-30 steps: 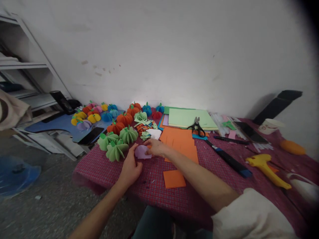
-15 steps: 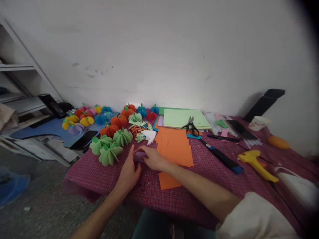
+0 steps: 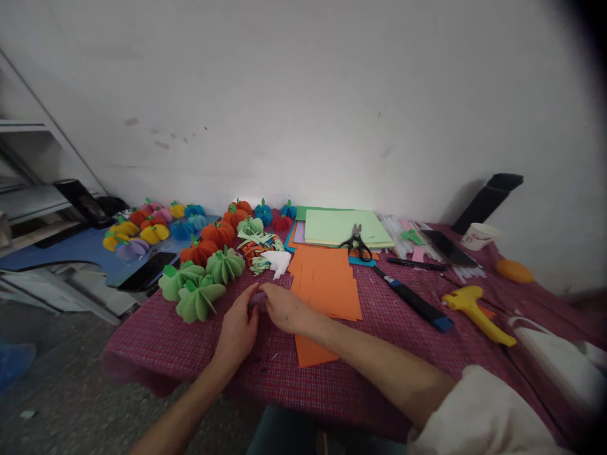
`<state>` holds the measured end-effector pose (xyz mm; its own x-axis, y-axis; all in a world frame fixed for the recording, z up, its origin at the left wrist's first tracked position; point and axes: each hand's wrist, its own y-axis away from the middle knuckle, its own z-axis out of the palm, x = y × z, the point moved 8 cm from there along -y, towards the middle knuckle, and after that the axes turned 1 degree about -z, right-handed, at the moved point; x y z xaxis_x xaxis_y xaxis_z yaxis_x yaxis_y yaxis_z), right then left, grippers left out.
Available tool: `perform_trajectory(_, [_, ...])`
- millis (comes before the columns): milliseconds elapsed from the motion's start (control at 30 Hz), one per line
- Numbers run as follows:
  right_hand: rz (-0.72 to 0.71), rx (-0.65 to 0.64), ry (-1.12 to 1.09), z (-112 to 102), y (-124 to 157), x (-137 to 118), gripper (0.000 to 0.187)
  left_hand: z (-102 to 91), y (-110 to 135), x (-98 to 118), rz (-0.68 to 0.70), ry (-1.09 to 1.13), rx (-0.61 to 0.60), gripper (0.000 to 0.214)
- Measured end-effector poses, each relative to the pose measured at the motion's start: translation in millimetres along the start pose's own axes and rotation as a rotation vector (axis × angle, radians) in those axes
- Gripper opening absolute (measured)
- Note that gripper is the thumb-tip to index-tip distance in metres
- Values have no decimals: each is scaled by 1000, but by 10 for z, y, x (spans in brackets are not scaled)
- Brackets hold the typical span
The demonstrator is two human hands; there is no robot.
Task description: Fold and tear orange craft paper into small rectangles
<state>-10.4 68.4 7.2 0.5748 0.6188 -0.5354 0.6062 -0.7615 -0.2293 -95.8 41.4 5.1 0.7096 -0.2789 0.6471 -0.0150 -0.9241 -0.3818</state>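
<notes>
Between my two hands is a small purple piece of paper (image 3: 257,301), mostly covered by the fingers, so its exact shape is hidden. My left hand (image 3: 238,328) holds it from the left with thumb and fingers closed. From the other side my right hand (image 3: 283,308) pinches its right end. Light green paper pumpkins (image 3: 199,299) sit just left of the hands. Orange paper sheets (image 3: 327,281) lie right of them, one partly under my right forearm.
Paper scraps (image 3: 260,249) lie behind the hands, near orange paper pumpkins (image 3: 219,234). Black scissors (image 3: 356,243) rest at the stacked coloured paper (image 3: 348,227). To the right are a utility knife (image 3: 415,302), a yellow glue gun (image 3: 477,314), a phone (image 3: 448,247) and a paper cup (image 3: 480,236).
My left fingers and thumb have closed in over the purple paper, which shows less now. Both hands are nearer each other. The whole view has shifted slightly.
</notes>
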Motion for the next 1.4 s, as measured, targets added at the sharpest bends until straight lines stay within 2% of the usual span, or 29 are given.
perform_trajectory(133, [80, -48, 117, 15, 40, 84, 19, 88, 3, -18, -36, 17, -39, 44])
perform_trajectory(300, [101, -13, 134, -171, 11, 67, 17, 6, -64, -82, -123, 199, 26, 44])
perform_trajectory(500, [171, -33, -47, -398, -21, 198, 18, 86, -266, 9, -114, 426, 7, 41])
perform_trajectory(667, [259, -35, -172, -499, 44, 415, 21, 234, -378, 144, -91, 469, -51, 35])
perform_trajectory(767, [319, 7, -292, -662, 130, 623, 22, 262, -444, 234, -53, 399, -51, 36])
perform_trajectory(900, [462, 194, -355, -1134, 426, 1097, 32, 301, -525, 416, 109, 180, -73, 32])
perform_trajectory(1000, [542, 340, -166, -1511, 796, 1453, 31, 419, -522, 518, 250, 19, -123, 28])
perform_trajectory(1067, [648, 394, -8, -1648, 1093, 1673, 32, 534, -489, 537, 319, -55, -170, 27])
perform_trajectory(1133, [739, 418, 108, -1688, 1367, 1827, 32, 637, -448, 534, 378, -98, -207, 27])
perform_trajectory(1267, [787, 418, 120, -1605, 1712, 1900, 31, 696, -426, 489, 439, -118, -209, 27])
perform_trajectory(1333, [800, 403, 74, -1547, 1809, 1860, 32, 631, -459, 461, 429, -124, -174, 26])
perform_trajectory(1400, [783, 383, 56, -1495, 1859, 1776, 33, 469, -513, 439, 386, -125, -79, 27])
